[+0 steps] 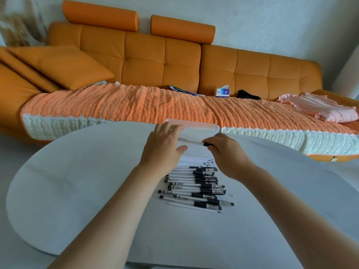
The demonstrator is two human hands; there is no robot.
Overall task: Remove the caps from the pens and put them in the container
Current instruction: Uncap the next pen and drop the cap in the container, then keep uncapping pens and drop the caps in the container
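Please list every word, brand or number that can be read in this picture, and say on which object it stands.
No text is readable.
tissue box: blue print, too blurred to read.
pens: barrel labels, too small to read.

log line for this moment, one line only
step: likely uncapping | right hand: pinches black end of pen | left hand: at pen's other end, grip unclear | container: behind hands | pen pile: on table
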